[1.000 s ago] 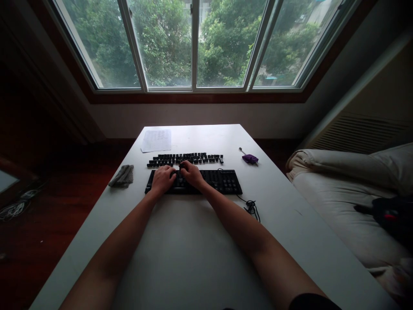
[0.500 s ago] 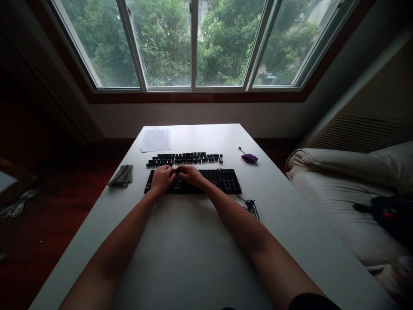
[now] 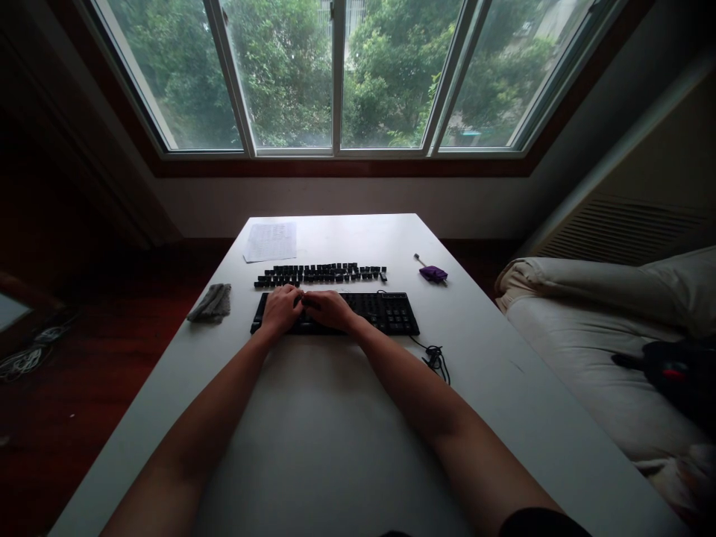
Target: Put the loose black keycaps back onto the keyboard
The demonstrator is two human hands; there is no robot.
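Note:
A black keyboard (image 3: pixel 400 313) lies on the white table, and both hands are over its left half. My left hand (image 3: pixel 281 307) has its fingers curled in towards the middle. Close against it, fingertips nearly meeting, is my right hand (image 3: pixel 330 309), also with bent, closed fingers. Whatever they grip between them is too small and dark to make out. Just beyond the keyboard stand rows of loose black keycaps (image 3: pixel 335 273); some at the left are near my left fingertips.
A grey cloth (image 3: pixel 211 303) lies left of the keyboard. Printed paper (image 3: pixel 271 242) rests at the far left. On the right are a purple item (image 3: pixel 432 274) beside a small brush (image 3: pixel 418 259), and a coiled cable (image 3: pixel 436 359). A cushioned seat (image 3: pixel 570 335) stands beside the table.
My right hand has turned slightly and its fingers have drawn nearer to the left fingertips. The left hand stays in almost the same place. Keyboard and keycaps look unmoved.

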